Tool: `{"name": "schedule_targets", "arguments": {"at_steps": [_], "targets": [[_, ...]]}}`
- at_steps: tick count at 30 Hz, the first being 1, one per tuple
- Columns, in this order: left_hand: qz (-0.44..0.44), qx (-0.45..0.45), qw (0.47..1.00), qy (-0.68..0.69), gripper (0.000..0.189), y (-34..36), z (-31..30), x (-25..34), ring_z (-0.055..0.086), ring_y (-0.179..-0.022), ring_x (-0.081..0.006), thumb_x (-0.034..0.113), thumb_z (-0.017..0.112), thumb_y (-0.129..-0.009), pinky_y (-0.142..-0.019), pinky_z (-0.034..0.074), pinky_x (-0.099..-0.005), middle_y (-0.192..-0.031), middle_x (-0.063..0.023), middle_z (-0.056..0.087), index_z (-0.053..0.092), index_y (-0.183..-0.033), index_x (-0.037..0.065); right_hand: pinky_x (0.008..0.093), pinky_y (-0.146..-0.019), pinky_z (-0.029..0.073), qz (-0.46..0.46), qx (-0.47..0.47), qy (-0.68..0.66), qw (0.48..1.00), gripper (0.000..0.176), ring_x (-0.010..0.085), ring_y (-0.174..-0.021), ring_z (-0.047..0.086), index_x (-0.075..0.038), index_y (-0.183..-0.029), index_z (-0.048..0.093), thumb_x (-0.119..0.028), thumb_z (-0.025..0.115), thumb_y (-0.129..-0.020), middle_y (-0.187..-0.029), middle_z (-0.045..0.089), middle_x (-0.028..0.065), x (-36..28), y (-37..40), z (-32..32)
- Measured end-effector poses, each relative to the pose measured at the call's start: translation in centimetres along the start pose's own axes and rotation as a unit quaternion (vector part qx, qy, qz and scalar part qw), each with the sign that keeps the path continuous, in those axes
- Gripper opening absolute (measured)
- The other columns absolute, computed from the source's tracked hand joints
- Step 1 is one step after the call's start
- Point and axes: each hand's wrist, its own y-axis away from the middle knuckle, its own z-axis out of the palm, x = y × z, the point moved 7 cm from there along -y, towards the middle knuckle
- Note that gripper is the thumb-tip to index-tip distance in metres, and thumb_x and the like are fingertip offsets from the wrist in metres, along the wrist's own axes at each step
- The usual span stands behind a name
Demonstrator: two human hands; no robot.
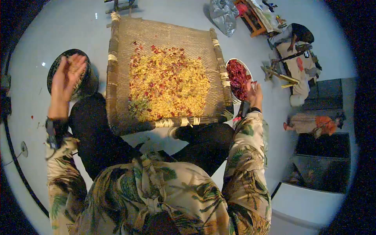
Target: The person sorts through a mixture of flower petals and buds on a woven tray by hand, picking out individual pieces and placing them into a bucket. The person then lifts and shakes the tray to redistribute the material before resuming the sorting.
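Note:
My left hand is raised over a dark round bowl at the left, fingers stretched out and nothing visible in them. The bowl's contents are mostly hidden behind the hand. On the right, my right hand is at the near rim of a white bowl of dark red dried petals, its fingers apart. Between my hands stands a woven tray with a wooden pole frame bound in pale cord. Yellow flakes mixed with red petals are spread on it, with a greenish patch at the near left corner.
My crossed legs are at the tray's near edge. A grey plastic bag and a low wooden rack are at the far right. One person is at the upper right, another in orange lower down, beside dark panels.

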Motion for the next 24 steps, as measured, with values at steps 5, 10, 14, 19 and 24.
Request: {"name": "schedule_targets", "arguments": {"at_steps": [5,10,14,19,24], "targets": [[-0.011,0.076,0.957,-0.280,0.066,-4.6,-10.7,3.6,0.054,-0.104,-0.0215,0.056,0.048,-0.086,-0.091,0.041,-0.0317,-0.116,-0.0106,0.055,0.047,-0.124,0.002,0.0431,-0.089,0.048,0.137,0.128,-0.040,0.981,0.035,0.0327,-0.104,0.053,0.006,-0.120,0.039,-0.015,0.045,-0.093,-0.110,0.050,0.0212,3.8,1.2,1.3],[0.068,0.110,0.917,-0.377,0.059,-3.3,-9.3,3.9,0.051,-0.106,-0.0182,0.051,0.045,-0.089,-0.091,0.041,-0.0293,-0.115,-0.0090,0.055,0.048,-0.123,0.002,0.0260,-0.065,0.051,0.156,-0.058,0.124,0.978,0.019,0.0144,-0.074,0.059,-0.002,-0.093,0.060,-0.019,0.059,-0.086,-0.087,0.061,0.0042,4.5,5.6,10.5],[0.139,0.024,0.924,-0.355,0.054,-1.7,-1.3,2.7,0.048,-0.115,-0.0207,0.035,0.039,-0.093,-0.100,0.033,-0.0309,-0.126,-0.0129,0.051,0.038,-0.130,-0.004,0.0327,-0.060,0.051,0.064,-0.239,0.246,0.937,0.020,0.0190,-0.073,0.063,0.000,-0.091,0.063,-0.018,0.062,-0.082,-0.087,0.065,0.0097,7.7,7.6,16.5],[0.117,-0.056,0.952,-0.278,0.055,4.7,11.8,-1.6,0.047,-0.118,-0.0239,0.017,0.049,-0.087,-0.103,0.030,-0.0322,-0.127,-0.0177,0.049,0.030,-0.133,-0.007,0.0420,-0.066,0.050,-0.107,-0.333,0.456,0.819,0.020,0.0310,-0.074,0.062,-0.003,-0.089,0.064,-0.019,0.064,-0.077,-0.083,0.064,0.0174,7.9,12.8,23.4],[-0.026,-0.105,0.979,-0.170,0.048,6.1,14.8,-10.4,0.053,-0.110,-0.0220,0.016,0.054,-0.086,-0.094,0.039,-0.0315,-0.119,-0.0162,0.055,0.039,-0.127,-0.003,0.0409,-0.071,0.048,-0.130,-0.306,0.578,0.745,0.019,0.0347,-0.079,0.060,-0.007,-0.091,0.063,-0.018,0.066,-0.076,-0.085,0.064,0.0172,10.2,14.0,24.7]]}}
